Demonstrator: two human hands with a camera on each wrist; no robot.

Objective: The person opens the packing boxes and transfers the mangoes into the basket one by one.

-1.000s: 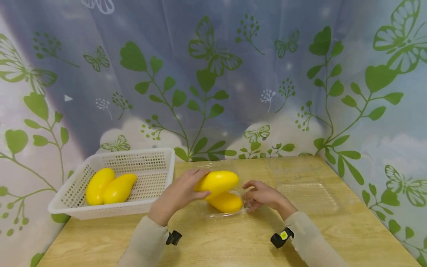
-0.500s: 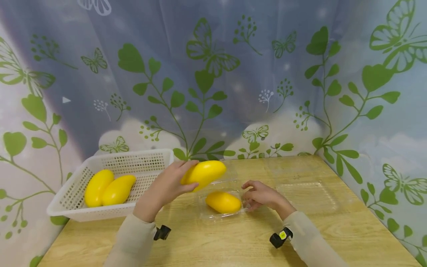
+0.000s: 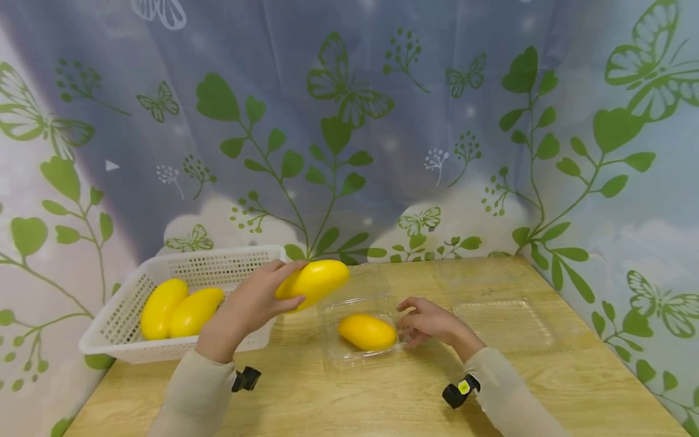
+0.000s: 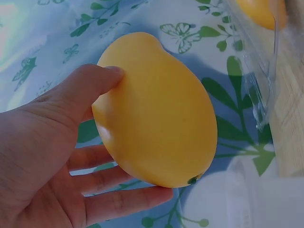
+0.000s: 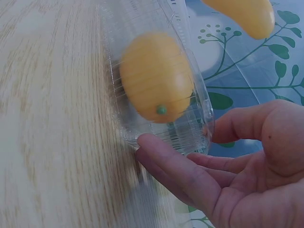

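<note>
A yellow mango [image 3: 317, 282] is held in my left hand [image 3: 251, 303], raised between the white basket and a clear plastic clamshell box [image 3: 349, 359]. In the left wrist view the thumb presses one face of that mango [image 4: 156, 114], with the fingers behind and under it. Another mango [image 3: 367, 332] lies inside the box, its green stem tip showing in the right wrist view. At the box's right end, my right hand [image 3: 428, 321] holds the plastic edge between thumb and fingers, as the right wrist view shows at the near corner of the box [image 5: 204, 104].
On the left, a white perforated basket [image 3: 256, 258] holds two mangoes [image 3: 164, 309] lying side by side. A second open clear box [image 3: 505, 325] lies to the right on the wooden table [image 3: 349, 406]. A patterned curtain [image 3: 349, 152] hangs along the back.
My left hand has lifted the mango away from above the box and carried it left toward the basket. The mango in the box and my right hand stay in place.
</note>
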